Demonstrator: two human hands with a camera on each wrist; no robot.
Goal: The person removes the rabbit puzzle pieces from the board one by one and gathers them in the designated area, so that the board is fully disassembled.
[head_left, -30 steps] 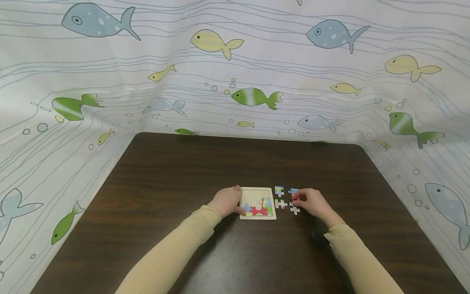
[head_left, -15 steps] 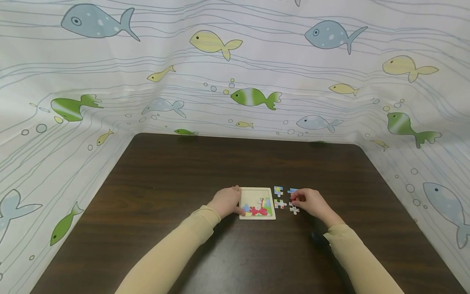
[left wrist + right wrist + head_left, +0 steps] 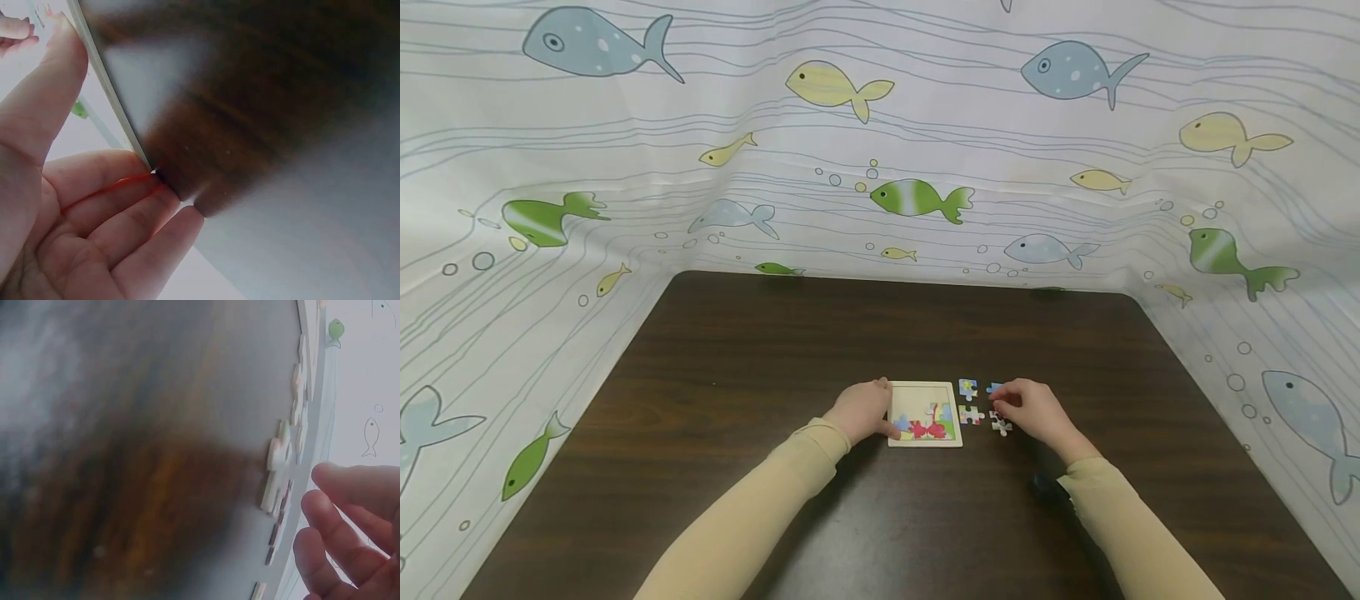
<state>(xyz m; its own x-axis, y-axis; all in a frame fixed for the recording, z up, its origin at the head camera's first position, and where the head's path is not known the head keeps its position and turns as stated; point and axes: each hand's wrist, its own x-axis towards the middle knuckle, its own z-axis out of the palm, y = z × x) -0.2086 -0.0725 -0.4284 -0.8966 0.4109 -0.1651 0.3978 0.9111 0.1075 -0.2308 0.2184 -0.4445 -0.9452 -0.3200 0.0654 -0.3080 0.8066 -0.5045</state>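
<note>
My left hand (image 3: 859,410) holds the left side of a square wooden puzzle tray (image 3: 959,417). Its thumb lies over the rim and its other fingertips meet the outer edge, as the left wrist view shows. Joined pieces with red, blue and green print (image 3: 928,430) fill the tray's near part. To the right of the tray, my right hand (image 3: 1033,408) hovers over loose jigsaw pieces, fingers loosely bent. No piece shows between them in the right wrist view, where the fingers (image 3: 322,509) stand beside the pieces (image 3: 278,456). The hand partly covers a blue piece (image 3: 994,388).
Two more jigsaw pieces, one blue and yellow (image 3: 967,388) and one pale (image 3: 972,415), lie close by the tray's right rim. A whitish piece (image 3: 1002,427) lies below the right fingertips. A fish-printed curtain (image 3: 820,192) surrounds the dark wooden table (image 3: 760,333).
The right hand shifts very slightly to the left and away from me over the pieces. The left hand stays at the tray, and the joined pieces look the same.
</note>
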